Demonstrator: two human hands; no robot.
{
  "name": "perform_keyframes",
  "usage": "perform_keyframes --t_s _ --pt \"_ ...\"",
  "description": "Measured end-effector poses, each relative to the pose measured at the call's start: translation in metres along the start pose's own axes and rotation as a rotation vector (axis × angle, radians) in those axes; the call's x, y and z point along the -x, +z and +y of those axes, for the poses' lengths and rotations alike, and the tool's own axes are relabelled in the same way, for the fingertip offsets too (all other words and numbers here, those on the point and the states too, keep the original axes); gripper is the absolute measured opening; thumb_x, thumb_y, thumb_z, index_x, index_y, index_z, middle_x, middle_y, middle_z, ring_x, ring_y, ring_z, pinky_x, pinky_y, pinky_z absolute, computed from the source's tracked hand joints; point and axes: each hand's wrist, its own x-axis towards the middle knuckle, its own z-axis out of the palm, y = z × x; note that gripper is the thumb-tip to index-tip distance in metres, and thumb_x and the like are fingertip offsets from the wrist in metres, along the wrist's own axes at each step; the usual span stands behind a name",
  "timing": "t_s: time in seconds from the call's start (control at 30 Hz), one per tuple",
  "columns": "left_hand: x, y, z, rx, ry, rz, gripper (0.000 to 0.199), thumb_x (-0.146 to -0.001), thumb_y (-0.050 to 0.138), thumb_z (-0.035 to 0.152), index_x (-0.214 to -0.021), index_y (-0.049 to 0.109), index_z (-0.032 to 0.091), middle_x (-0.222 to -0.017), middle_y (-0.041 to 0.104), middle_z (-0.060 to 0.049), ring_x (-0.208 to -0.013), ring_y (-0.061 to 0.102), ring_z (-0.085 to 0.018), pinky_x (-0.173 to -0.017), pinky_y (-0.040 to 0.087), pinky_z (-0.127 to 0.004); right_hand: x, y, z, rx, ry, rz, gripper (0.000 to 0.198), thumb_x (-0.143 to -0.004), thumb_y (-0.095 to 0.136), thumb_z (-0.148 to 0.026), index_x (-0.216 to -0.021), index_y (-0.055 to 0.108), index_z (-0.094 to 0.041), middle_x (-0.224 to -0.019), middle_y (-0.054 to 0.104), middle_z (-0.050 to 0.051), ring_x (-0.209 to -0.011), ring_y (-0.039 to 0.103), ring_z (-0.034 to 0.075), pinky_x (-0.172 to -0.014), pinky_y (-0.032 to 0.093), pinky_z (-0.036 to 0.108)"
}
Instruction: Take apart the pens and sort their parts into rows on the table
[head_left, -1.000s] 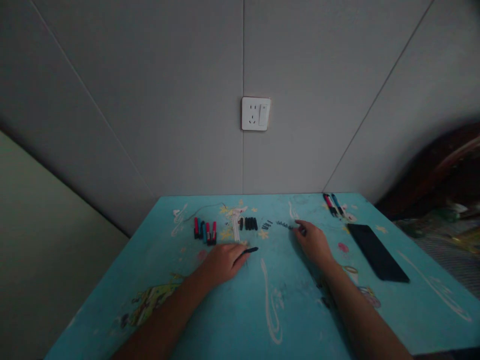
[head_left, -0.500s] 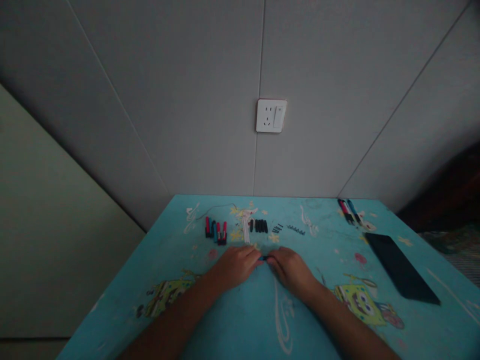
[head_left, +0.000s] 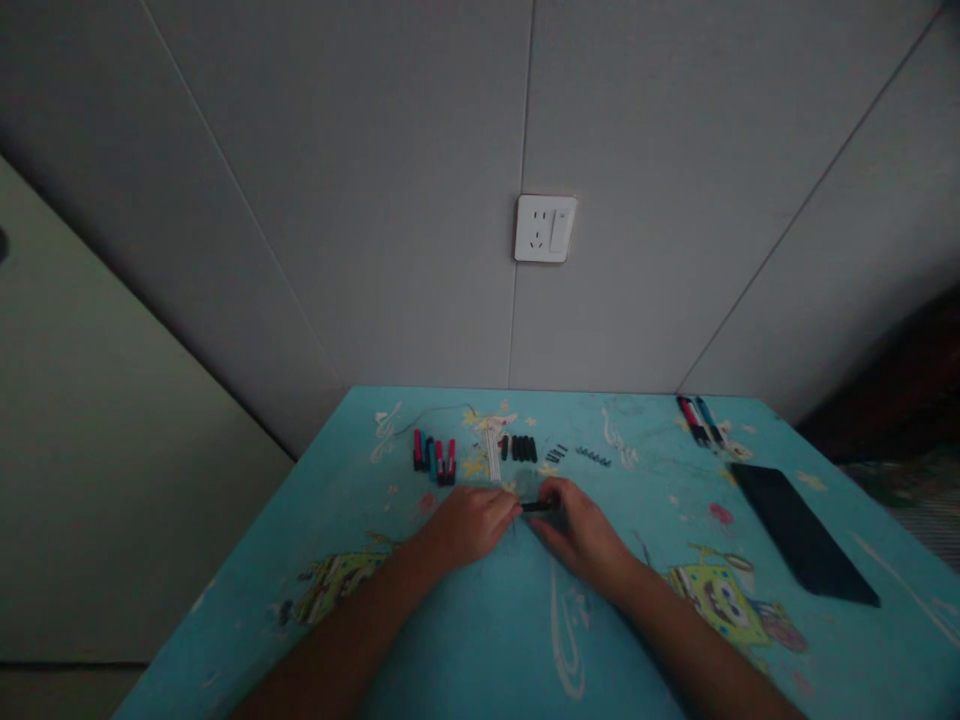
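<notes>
A slim dark pen (head_left: 535,507) lies level between my two hands, above the front-middle of the table. My left hand (head_left: 476,520) is closed on its left end, fingertips pressed together. Curled round the right end is my right hand (head_left: 581,530), with the index finger over the pen and the thumb lower, a little apart from it. Just beyond the hands are white thin sticks (head_left: 492,455), short black tubes (head_left: 523,448), small dark pieces (head_left: 556,454) and a row of little clip-like pieces (head_left: 593,456). Pink, blue and black pen barrels (head_left: 435,460) lie to the left.
The blue table (head_left: 465,640) has a cartoon print. Several whole pens (head_left: 700,421) lie at its far right corner, with a flat dark slab (head_left: 802,535) in front of them. Behind the table rises a grey wall with a white socket (head_left: 545,229).
My right hand has loosened and shifted slightly right, its thumb dropping away, so more of the pen shows between my hands. My left hand keeps its hold.
</notes>
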Motion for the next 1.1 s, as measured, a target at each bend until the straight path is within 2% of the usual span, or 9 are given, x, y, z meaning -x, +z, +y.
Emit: perform_keyframes --t_s 0.17,0.3,0.4,0.47,0.53,0.7,0.8,0.97,1.1 --pt "-0.0001 -0.0025 0.0019 -0.014 0.007 -0.043 0.025 -0.099 0.042 0.031 -0.089 0.061 0.018 -0.077 0.066 -0.003 -0.070 0.065 -0.016 -0.062 0.047 -0.027 -0.0002 -0.0010 -0.0060 -0.027 0.009 -0.108 0.018 -0.097 0.047 -0.028 -0.112 0.056 -0.021 -0.098 0.065 0.007 -0.090 0.062 0.021 -0.083 0.050 0.036" --pt "-0.0004 -0.0023 0.0018 0.000 0.040 -0.056 0.026 -0.100 0.042 0.031 -0.090 0.063 0.018 -0.079 0.066 -0.003 -0.072 0.065 -0.016 -0.064 0.047 -0.026 -0.0011 -0.0013 -0.0099 -0.019 -0.026 -0.125 0.034 -0.095 0.051 -0.030 -0.128 0.049 -0.021 -0.112 0.064 0.010 -0.102 0.060 0.023 -0.091 0.048 0.039" --pt "-0.0008 -0.0036 0.0027 0.007 0.031 -0.047 0.024 -0.099 0.043 0.032 -0.095 0.063 0.019 -0.080 0.066 -0.003 -0.074 0.065 -0.016 -0.065 0.048 -0.026 -0.0022 -0.0001 -0.0081 0.016 -0.008 -0.149 0.019 -0.098 0.046 -0.027 -0.113 0.057 -0.021 -0.101 0.066 0.007 -0.095 0.062 0.021 -0.088 0.048 0.038" --pt "-0.0011 -0.0049 0.0035 0.013 0.022 -0.037 0.022 -0.099 0.044 0.032 -0.099 0.063 0.019 -0.081 0.066 -0.003 -0.076 0.065 -0.017 -0.066 0.048 -0.026 -0.0024 0.0007 -0.0057 0.009 0.039 -0.122 0.020 -0.095 0.052 -0.028 -0.114 0.055 -0.021 -0.099 0.066 0.006 -0.090 0.062 0.021 -0.083 0.049 0.035" --pt "-0.0013 -0.0057 0.0040 0.025 0.011 -0.029 0.022 -0.099 0.045 0.031 -0.101 0.063 0.019 -0.082 0.066 -0.003 -0.077 0.066 -0.016 -0.067 0.048 -0.026 -0.0021 0.0016 -0.0034 -0.006 0.047 -0.096 0.032 -0.092 0.057 -0.029 -0.122 0.051 -0.021 -0.103 0.065 0.007 -0.092 0.062 0.021 -0.083 0.050 0.036" --pt "-0.0017 -0.0069 0.0036 0.033 0.002 -0.031 0.023 -0.099 0.045 0.032 -0.096 0.064 0.019 -0.081 0.066 -0.003 -0.074 0.065 -0.017 -0.067 0.049 -0.027 -0.0014 0.0038 -0.0013 -0.020 0.022 -0.091 0.018 -0.097 0.048 -0.026 -0.110 0.058 -0.021 -0.093 0.066 0.005 -0.086 0.062 0.019 -0.082 0.049 0.034" --pt "-0.0021 -0.0085 0.0037 0.030 0.002 -0.047 0.021 -0.099 0.045 0.030 -0.099 0.063 0.019 -0.084 0.067 -0.003 -0.076 0.065 -0.017 -0.068 0.049 -0.027 -0.0014 0.0033 -0.0020 -0.035 0.041 -0.074 0.038 -0.091 0.057 -0.028 -0.128 0.049 -0.021 -0.099 0.066 0.006 -0.088 0.062 0.020 -0.081 0.050 0.035" --pt "-0.0027 -0.0092 0.0037 0.031 0.012 -0.055 0.022 -0.098 0.045 0.030 -0.098 0.063 0.019 -0.083 0.067 -0.004 -0.076 0.066 -0.017 -0.067 0.049 -0.026 -0.0028 0.0021 -0.0028 -0.034 0.026 -0.095 0.015 -0.096 0.050 -0.027 -0.103 0.061 -0.021 -0.092 0.066 0.004 -0.087 0.062 0.019 -0.082 0.049 0.033" --pt "-0.0025 -0.0079 0.0031 0.061 -0.004 -0.042 0.022 -0.099 0.045 0.030 -0.108 0.062 0.020 -0.092 0.068 -0.004 -0.082 0.066 -0.017 -0.072 0.050 -0.027 -0.0032 0.0019 -0.0012 -0.076 0.030 -0.067 0.023 -0.093 0.056 -0.027 -0.115 0.058 -0.021 -0.100 0.066 0.005 -0.091 0.062 0.019 -0.083 0.050 0.033"
